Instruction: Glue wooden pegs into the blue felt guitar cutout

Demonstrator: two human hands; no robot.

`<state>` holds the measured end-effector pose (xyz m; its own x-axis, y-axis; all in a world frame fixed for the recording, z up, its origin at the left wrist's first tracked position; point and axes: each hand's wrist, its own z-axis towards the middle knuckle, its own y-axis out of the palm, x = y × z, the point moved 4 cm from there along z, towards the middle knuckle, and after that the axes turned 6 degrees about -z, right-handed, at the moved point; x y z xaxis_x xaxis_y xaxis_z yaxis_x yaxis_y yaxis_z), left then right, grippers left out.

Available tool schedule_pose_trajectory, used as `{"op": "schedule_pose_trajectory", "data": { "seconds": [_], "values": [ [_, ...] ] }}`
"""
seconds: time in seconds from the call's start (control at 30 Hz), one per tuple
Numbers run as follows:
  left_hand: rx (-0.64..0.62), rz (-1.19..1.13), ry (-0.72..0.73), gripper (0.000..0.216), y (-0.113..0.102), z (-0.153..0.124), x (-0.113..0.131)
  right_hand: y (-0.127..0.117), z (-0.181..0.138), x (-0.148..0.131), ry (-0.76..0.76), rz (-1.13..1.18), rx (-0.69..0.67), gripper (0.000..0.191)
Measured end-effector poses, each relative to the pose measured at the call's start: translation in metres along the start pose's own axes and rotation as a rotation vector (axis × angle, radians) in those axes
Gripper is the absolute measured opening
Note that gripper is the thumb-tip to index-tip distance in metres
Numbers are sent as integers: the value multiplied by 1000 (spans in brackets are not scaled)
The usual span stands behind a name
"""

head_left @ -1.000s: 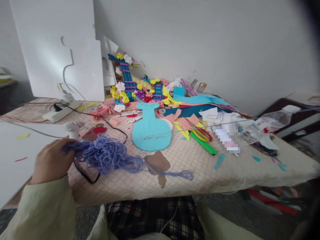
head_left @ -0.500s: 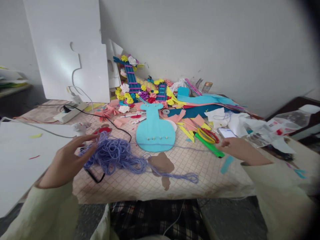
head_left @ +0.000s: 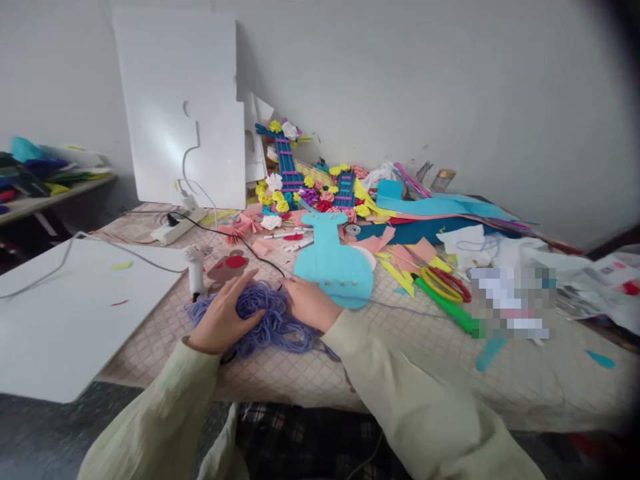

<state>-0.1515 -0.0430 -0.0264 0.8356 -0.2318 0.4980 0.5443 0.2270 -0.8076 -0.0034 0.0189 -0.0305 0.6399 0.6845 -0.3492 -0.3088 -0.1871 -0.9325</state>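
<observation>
A loose heap of purple yarn (head_left: 267,310) lies on the table between my two hands. My left hand (head_left: 225,317) rests on its left side, thumb and fingers spread apart. On the right side, my right hand (head_left: 313,303) has its fingers curled into the strands; the fingertips are partly hidden. Just behind my right hand lies a light blue guitar-shaped cutout (head_left: 333,267) with small pegs near its top and bottom. One purple strand runs across its lower part and off to the right. Beside the yarn stands a white glue gun (head_left: 196,270).
Scissors (head_left: 445,285) with yellow and red handles lie by a green cutter (head_left: 445,307). Paper scraps, markers and decorated guitar pieces (head_left: 290,163) fill the back. A white board (head_left: 75,300) lies left. A black cord (head_left: 240,247) reaches the power strip (head_left: 175,230).
My right hand has come from beside the scissors to the yarn. My left hand has moved onto the heap, which is now more bunched together. The view has turned left.
</observation>
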Motion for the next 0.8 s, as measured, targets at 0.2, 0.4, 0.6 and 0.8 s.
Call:
{"op": "schedule_pose_trajectory", "data": {
  "seconds": [0.2, 0.4, 0.6, 0.8],
  "values": [
    [34, -22, 52, 60, -6, -13, -1, -1, 4, 16, 66, -13, -31, 18],
    [11, 65, 129, 62, -3, -19, -2, -55, -42, 25, 20, 246, -19, 37],
    [-14, 83, 94, 65, -2, -17, 3, -94, -93, 34, 186, 715, 283, 28],
    [32, 137, 57, 55, -6, -16, -4, -139, -154, 90, 390, 866, 776, 25]
  ]
}}
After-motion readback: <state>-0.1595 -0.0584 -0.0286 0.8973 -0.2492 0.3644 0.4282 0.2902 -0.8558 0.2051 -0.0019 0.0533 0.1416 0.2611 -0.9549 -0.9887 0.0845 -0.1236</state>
